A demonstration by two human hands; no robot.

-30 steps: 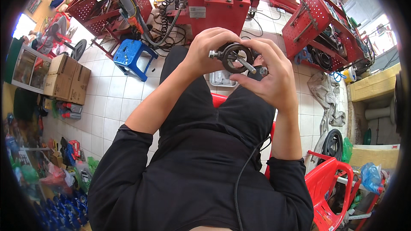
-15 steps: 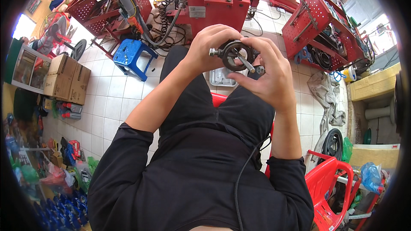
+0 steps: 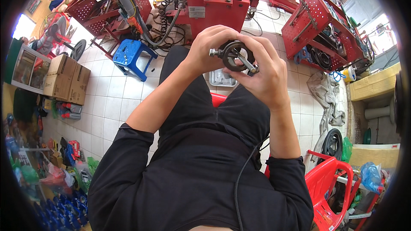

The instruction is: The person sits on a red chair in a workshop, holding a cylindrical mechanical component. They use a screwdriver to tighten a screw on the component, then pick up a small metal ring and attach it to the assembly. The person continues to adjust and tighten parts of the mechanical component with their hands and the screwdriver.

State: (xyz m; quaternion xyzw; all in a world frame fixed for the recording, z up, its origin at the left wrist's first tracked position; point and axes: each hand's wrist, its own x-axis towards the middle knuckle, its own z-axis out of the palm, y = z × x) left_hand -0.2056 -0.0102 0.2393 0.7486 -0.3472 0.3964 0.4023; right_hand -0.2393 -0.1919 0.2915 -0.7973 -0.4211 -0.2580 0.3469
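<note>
Pale square tiles [image 3: 109,115] cover the workshop floor below and around the seated person's fingers. Straight ahead of those fingers stands a red machine [image 3: 214,17], with a coiled black hose [image 3: 163,17] just to its left. Farther out on both sides I can see a perforated red cart, the left cart [image 3: 85,15] and the right cart [image 3: 295,34] both loaded with gear. Left of the fingers sits a blue stool [image 3: 128,49], and well beyond it a cardboard box [image 3: 60,77]; well off to their right lies a crumpled grey cloth [image 3: 327,98].

Held up in front, between the two sets of fingers, is a dark metal ring [image 3: 225,61], its round opening facing back toward the person. Curled snugly round its left and upper side are the left fingers [image 3: 220,34], their tips hidden from me. Beside them a shiny bolt [image 3: 212,52] pokes out leftward. Arched over the other side are the right fingers [image 3: 257,45], mostly closed, with the thumb tucked under the lower rim; how firmly they press I can't tell. A pale metal rod [image 3: 247,64] slants across the opening, its near end close to that thumb. Under the fingers, a light plastic tray [image 3: 222,84] shows between the knees.
</note>
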